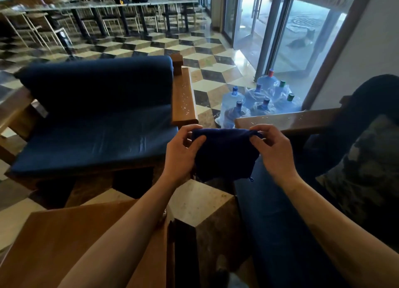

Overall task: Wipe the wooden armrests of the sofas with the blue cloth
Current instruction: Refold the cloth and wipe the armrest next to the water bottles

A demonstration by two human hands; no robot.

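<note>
I hold the dark blue cloth (224, 156) stretched between both hands in mid-air. My left hand (183, 151) pinches its upper left corner and my right hand (272, 149) pinches its upper right corner; the rest hangs down. Ahead on the left stands a blue-cushioned sofa (97, 119) whose wooden right armrest (184, 97) is flecked with pale specks. Just behind the cloth on the right runs the wooden armrest (289, 119) of a second sofa, also speckled.
Several large water bottles (257, 102) stand on the checkered floor between the two armrests, by the glass doors (280, 39). A wooden table (71, 240) lies at bottom left. A patterned cushion (367, 169) rests on the right sofa. Tables and chairs fill the far room.
</note>
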